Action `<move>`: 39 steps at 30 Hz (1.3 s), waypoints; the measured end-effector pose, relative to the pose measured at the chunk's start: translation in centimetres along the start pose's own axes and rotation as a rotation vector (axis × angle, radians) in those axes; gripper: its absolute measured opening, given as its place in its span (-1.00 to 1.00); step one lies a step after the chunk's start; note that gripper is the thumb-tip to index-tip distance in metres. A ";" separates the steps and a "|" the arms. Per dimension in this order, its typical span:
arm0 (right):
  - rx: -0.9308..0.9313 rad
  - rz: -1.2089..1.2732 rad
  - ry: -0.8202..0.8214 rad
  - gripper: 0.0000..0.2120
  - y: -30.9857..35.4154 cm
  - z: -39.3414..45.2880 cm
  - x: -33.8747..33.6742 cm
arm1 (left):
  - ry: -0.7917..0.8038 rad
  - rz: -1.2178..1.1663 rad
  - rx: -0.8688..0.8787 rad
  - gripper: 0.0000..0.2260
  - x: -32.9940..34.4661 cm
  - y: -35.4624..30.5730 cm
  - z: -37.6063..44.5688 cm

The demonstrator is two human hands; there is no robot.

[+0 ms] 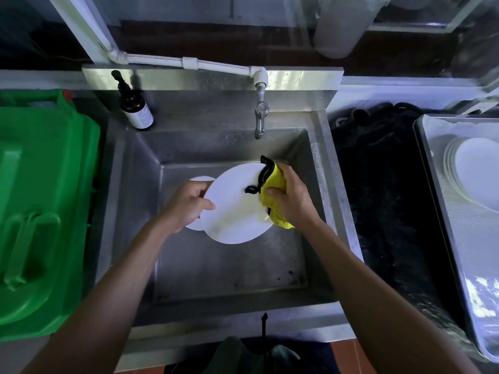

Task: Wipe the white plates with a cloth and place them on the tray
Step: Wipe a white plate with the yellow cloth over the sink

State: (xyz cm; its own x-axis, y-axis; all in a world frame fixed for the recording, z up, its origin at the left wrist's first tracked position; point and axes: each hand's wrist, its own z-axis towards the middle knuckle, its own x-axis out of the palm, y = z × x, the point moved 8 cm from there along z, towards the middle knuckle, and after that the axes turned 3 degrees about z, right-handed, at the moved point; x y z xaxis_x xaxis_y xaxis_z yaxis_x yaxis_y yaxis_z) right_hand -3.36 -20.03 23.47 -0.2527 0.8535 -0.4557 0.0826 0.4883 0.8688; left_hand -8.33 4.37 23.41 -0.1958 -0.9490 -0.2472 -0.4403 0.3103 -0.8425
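White plate (237,209) in left-hand grip (186,205) over steel sink (216,265), right-hand grip (293,197) clutching yellow cloth (274,184), tray (442,206) right.

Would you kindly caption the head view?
Left hand holds white plate over sink; right hand wipes with yellow cloth.

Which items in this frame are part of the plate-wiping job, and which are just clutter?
In the job:
- white plate, held by left hand
- yellow cloth, gripped by right hand
- second plate behind it in the sink
- tray with stacked plates

Lying about:
- brown pump bottle
- tap
- green plastic lid
- black netting
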 end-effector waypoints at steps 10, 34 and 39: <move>-0.262 -0.270 0.009 -0.62 3.1 -0.9 1.9 | 0.105 0.453 0.060 -0.55 1.3 -2.0 1.9; -0.438 -0.438 -0.437 -0.61 3.1 -8.1 -1.3 | -0.124 -1.015 -0.531 -0.62 10.8 2.1 -1.2; -0.468 -0.443 -0.342 -0.63 1.6 -8.8 -1.8 | -0.253 -1.100 -0.533 -0.87 11.6 1.4 -1.6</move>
State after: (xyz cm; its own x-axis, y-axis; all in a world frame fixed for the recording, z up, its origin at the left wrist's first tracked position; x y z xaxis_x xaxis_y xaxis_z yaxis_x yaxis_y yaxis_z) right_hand -11.26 -22.36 27.42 0.1544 0.6406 -0.7522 -0.3980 0.7372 0.5460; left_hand -12.66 -6.07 20.11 0.6491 -0.6852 0.3304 -0.5752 -0.7264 -0.3762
